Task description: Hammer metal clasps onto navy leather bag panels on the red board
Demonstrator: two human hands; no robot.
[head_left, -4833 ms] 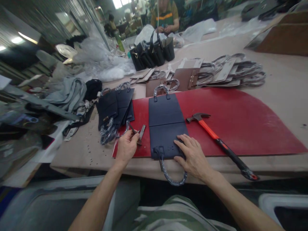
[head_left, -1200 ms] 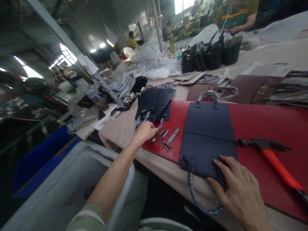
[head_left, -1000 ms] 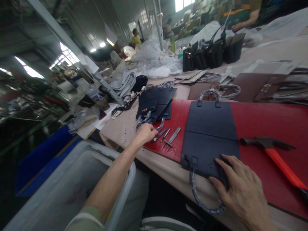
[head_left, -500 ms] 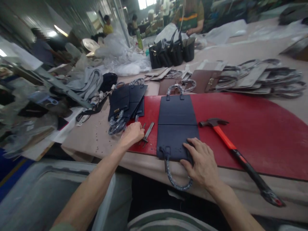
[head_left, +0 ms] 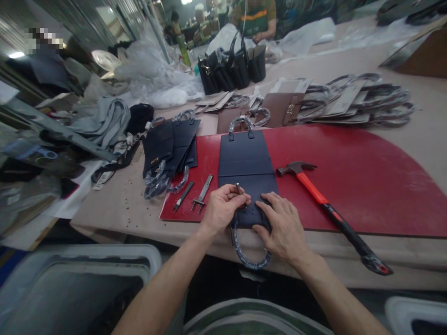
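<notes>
A dark navy bag panel [head_left: 246, 153] lies on the red board [head_left: 349, 181], with a wrapped handle at each end. My left hand [head_left: 223, 207] pinches a short metal punch [head_left: 238, 188] upright over the panel's near part. Spread fingers of my right hand [head_left: 281, 223] press on the panel's near right edge. Just below them the near handle [head_left: 249, 260] hangs over the table edge. To the left lie a pronged metal tool [head_left: 203, 193] and a slim dark metal tool [head_left: 183, 196]. A claw hammer [head_left: 319, 195] with a red and black handle rests on the right.
Several navy panels [head_left: 171, 144] are piled at the left of the board. Behind it lie brown panels [head_left: 279, 107] with wrapped handles, then black handbags [head_left: 230, 70]. A co-worker [head_left: 256, 21] is across the table. A grey bin [head_left: 87, 260] stands at the lower left.
My left hand has moved right from the tools onto the panel and now holds the punch. The slim dark tool has come into sight. My right hand stays on the panel; the view has shifted.
</notes>
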